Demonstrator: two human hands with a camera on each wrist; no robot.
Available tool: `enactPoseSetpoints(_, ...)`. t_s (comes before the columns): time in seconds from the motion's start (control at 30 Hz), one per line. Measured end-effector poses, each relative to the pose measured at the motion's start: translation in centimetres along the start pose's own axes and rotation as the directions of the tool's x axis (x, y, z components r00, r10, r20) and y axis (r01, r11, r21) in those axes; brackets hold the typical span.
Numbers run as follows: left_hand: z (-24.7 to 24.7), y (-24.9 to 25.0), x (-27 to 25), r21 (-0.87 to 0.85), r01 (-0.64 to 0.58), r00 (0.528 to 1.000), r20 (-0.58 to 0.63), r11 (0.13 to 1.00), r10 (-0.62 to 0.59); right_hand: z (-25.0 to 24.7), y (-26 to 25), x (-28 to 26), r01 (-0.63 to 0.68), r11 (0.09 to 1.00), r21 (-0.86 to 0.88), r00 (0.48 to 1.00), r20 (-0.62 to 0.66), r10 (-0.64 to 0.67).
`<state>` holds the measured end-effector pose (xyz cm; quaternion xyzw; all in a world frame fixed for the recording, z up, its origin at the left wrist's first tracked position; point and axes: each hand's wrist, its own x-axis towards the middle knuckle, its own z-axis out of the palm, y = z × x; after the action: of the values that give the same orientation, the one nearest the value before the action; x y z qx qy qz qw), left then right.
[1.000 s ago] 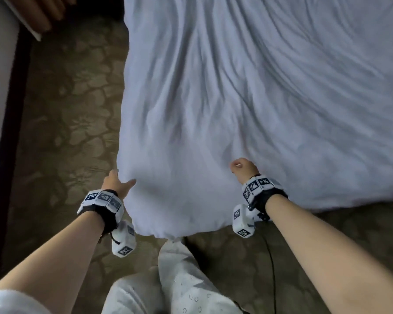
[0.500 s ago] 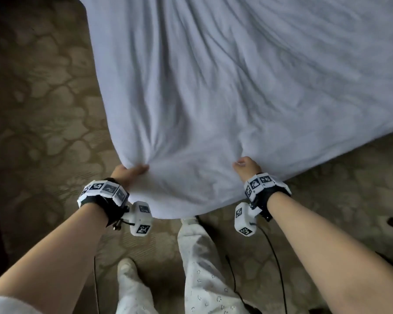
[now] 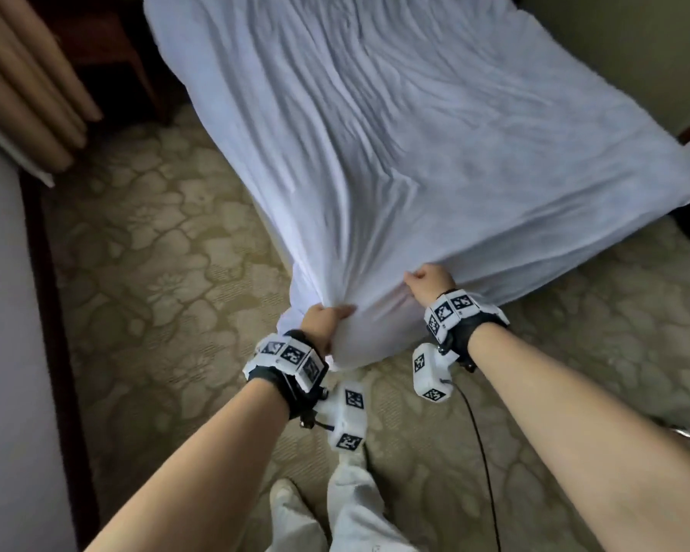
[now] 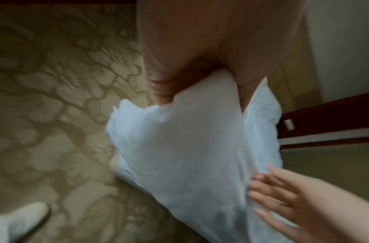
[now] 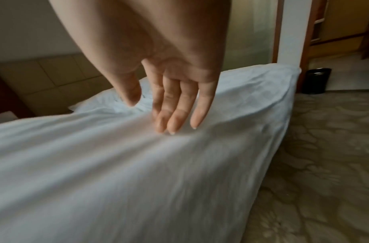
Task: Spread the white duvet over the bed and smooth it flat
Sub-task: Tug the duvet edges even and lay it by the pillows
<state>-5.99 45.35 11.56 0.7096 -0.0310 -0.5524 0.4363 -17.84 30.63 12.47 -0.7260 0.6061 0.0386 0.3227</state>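
The white duvet (image 3: pixel 415 153) lies wrinkled over the bed, and its near corner hangs toward the carpet. My left hand (image 3: pixel 327 318) grips that corner from the left, bunching the cloth. In the left wrist view the thumb and fingers (image 4: pixel 163 85) pinch the duvet (image 4: pixel 190 148). My right hand (image 3: pixel 429 282) rests on the near edge a little to the right. In the right wrist view its straight fingers (image 5: pixel 175 115) press on the duvet (image 5: pixel 117 164) with the thumb held apart. The bed itself is hidden under the duvet.
Patterned carpet (image 3: pixel 156 253) surrounds the bed. Tan curtains (image 3: pixel 28 93) and dark wooden furniture (image 3: pixel 108 53) stand at the far left. A black bin (image 5: pixel 316 80) stands past the bed's far corner. My legs (image 3: pixel 347 511) and a cable (image 3: pixel 483 452) are below my hands.
My left hand went from beside the corner to gripping it, and the cloth is now bunched. Both hands have come closer together. The head view has swung to show more of the bed.
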Motion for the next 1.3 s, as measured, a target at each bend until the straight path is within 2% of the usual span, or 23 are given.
enactPoseSetpoints(0.03, -0.2, -1.5, 0.0, 0.067, 0.043, 0.999, -0.003, 0.997, -0.043, 0.4, 0.9, -0.1, -0.021, 1.000, -0.022, 0.999, 0.027, 0.022)
enactPoseSetpoints(0.1, -1.9, -3.5, 1.1, 0.331, 0.086, 0.996, -0.003, 0.940, -0.090, 0.8, 2.8, -0.2, -0.058, 0.998, -0.024, 0.996, 0.060, 0.059)
enactPoseSetpoints(0.17, -4.2, -3.7, 2.3, 0.628, 0.072, 0.996, -0.008, 0.775, -0.086, 0.6, 4.3, -0.3, -0.096, 0.995, -0.035, 0.993, 0.071, 0.098)
enactPoseSetpoints(0.2, -5.7, -3.3, 2.7, 0.723, 0.075, 0.997, -0.033, 0.687, -0.074, 0.4, 4.7, -0.2, -0.110, 0.993, -0.033, 0.991, 0.077, 0.113)
enactPoseSetpoints(0.23, -7.3, -2.5, 3.0, 0.777, 0.095, 0.995, -0.061, 0.622, -0.076, 0.0, 4.9, 0.1, -0.126, 0.992, -0.022, 0.988, 0.084, 0.127)
enactPoseSetpoints(0.3, -10.4, -0.1, 4.6, 0.803, 0.124, 0.991, -0.130, 0.583, -0.033, -1.1, 4.3, 0.9, -0.128, 0.992, -0.015, 0.988, 0.081, 0.129)
enactPoseSetpoints(0.4, -13.5, 3.5, 8.3, 0.760, 0.158, 0.971, -0.234, 0.631, 0.039, -2.7, 1.6, 2.6, -0.088, 0.996, 0.031, 0.994, 0.068, 0.086)
enactPoseSetpoints(0.53, -14.1, 8.7, 8.4, 0.676, 0.071, 0.958, -0.251, 0.733, 0.139, -3.4, -3.8, 5.3, -0.002, 0.996, 0.090, 0.997, 0.083, -0.006)
enactPoseSetpoints(0.6, -15.0, 10.9, 8.9, 0.657, 0.047, 0.955, -0.251, 0.752, 0.160, -2.9, -6.9, 6.9, 0.013, 0.995, 0.104, 0.996, 0.085, -0.022)
enactPoseSetpoints(0.73, -20.3, 15.0, 12.8, 0.591, 0.012, 0.938, -0.286, 0.806, 0.196, -1.3, -14.5, 10.9, 0.046, 0.992, 0.114, 0.995, 0.083, -0.056)
enactPoseSetpoints(0.87, -28.0, 20.7, 18.7, 0.580, -0.012, 0.925, -0.303, 0.814, 0.230, 1.3, -23.2, 15.8, 0.042, 0.991, 0.129, 0.995, 0.080, -0.053)
enactPoseSetpoints(0.97, -34.2, 26.6, 22.9, 0.565, -0.015, 0.925, -0.305, 0.825, 0.226, 3.0, -30.4, 19.7, -0.005, 0.991, 0.133, 0.998, 0.071, -0.004)
enactPoseSetpoints(1.07, -39.0, 33.6, 26.6, 0.589, -0.051, 0.901, -0.322, 0.807, 0.292, 3.8, -37.1, 23.0, -0.012, 0.979, 0.203, 0.998, 0.065, -0.001)
enactPoseSetpoints(1.2, -42.4, 42.4, 31.9, 0.647, -0.083, 0.902, -0.275, 0.758, 0.333, 3.8, -44.0, 28.1, 0.001, 0.962, 0.274, 0.998, 0.063, -0.019)
enactPoseSetpoints(1.3, -43.2, 49.0, 36.9, 0.684, -0.121, 0.907, -0.217, 0.719, 0.360, 3.0, -48.0, 34.1, -0.042, 0.962, 0.269, 0.998, 0.046, 0.031)
